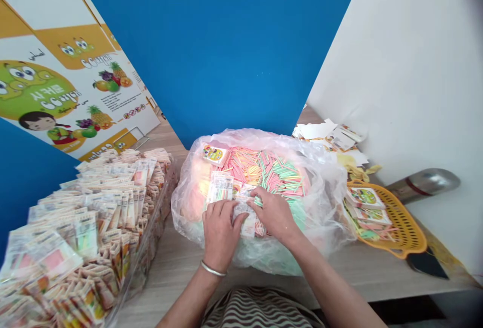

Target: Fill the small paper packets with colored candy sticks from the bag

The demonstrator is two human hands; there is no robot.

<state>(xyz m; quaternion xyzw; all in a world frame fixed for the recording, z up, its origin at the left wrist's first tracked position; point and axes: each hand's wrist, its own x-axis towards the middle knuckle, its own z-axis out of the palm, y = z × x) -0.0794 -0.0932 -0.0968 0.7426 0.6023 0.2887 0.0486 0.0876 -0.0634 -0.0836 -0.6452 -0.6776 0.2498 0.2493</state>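
My left hand [221,232] and my right hand [273,215] meet low over a transparent plastic bag [320,207] and hold a small white printed paper packet [247,222] between them. The right fingertips pinch a few green-striped sticks at the packet's top edge. Just above the left hand lie more printed packets [220,187]. The bag is heaped with thin pink, green and yellow sticks [266,172], and a colourful packet [214,155] rests on them. The hands hide the packet's lower middle.
At left stands a transparent bin [151,240] heaped with several printed packets. At right, an orange plastic basket [405,222] holds more packets, beside loose paper scraps [324,134] and a steel flask [424,184]. Printed cardboard [64,86] and blue and white panels rise behind the wooden table [181,288].
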